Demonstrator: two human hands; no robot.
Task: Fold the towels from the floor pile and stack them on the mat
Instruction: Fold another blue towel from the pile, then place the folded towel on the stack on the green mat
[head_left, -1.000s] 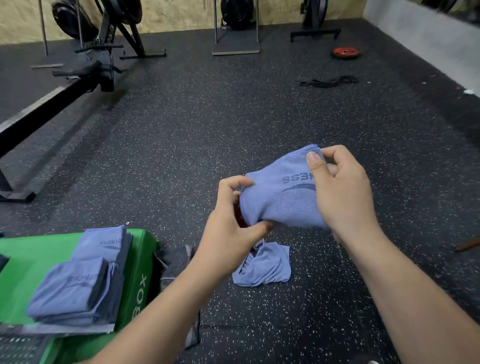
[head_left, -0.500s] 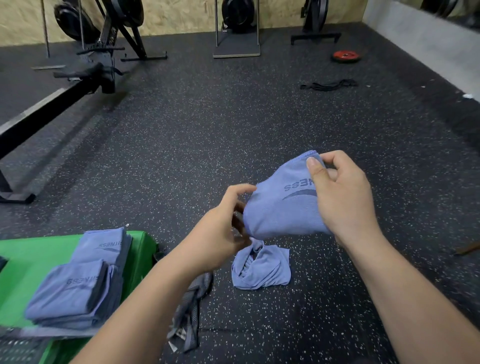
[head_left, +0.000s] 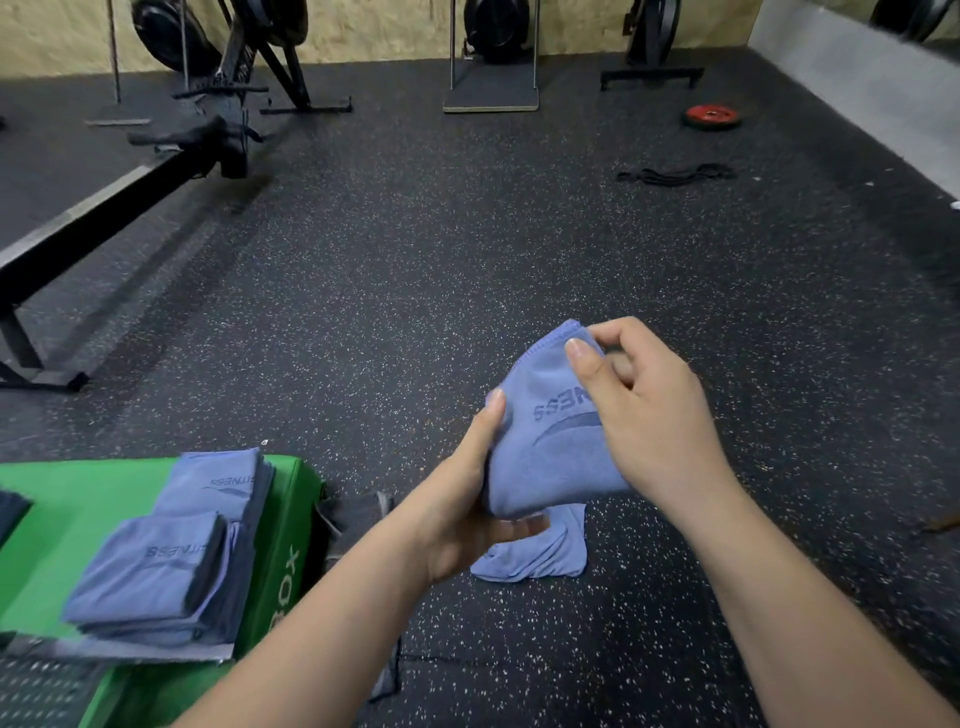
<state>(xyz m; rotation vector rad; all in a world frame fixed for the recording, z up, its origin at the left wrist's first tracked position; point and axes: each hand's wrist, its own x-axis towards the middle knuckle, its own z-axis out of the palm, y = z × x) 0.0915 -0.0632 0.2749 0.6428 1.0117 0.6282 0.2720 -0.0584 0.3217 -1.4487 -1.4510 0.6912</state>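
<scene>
I hold a folded blue towel (head_left: 545, 447) with dark lettering above the floor. My right hand (head_left: 644, 415) pinches its upper right corner between thumb and fingers. My left hand (head_left: 467, 509) cups the towel's lower left edge, thumb up along its side and fingers under it. Below it a crumpled blue towel (head_left: 540, 556) lies on the floor. A stack of folded blue towels (head_left: 161, 566) rests on the green mat (head_left: 67, 519) at the lower left, with another folded towel (head_left: 218, 483) behind it.
A grey cloth (head_left: 358, 514) hangs between the mat and my left arm. A rowing machine rail (head_left: 104, 218) runs along the left. Far off lie a black band (head_left: 675, 174) and a red weight plate (head_left: 711, 117). Speckled rubber floor stretches ahead.
My left hand has shifted from pinching the towel's left edge to cupping it from below and the side. The towel now hangs more upright and narrower between both hands.
</scene>
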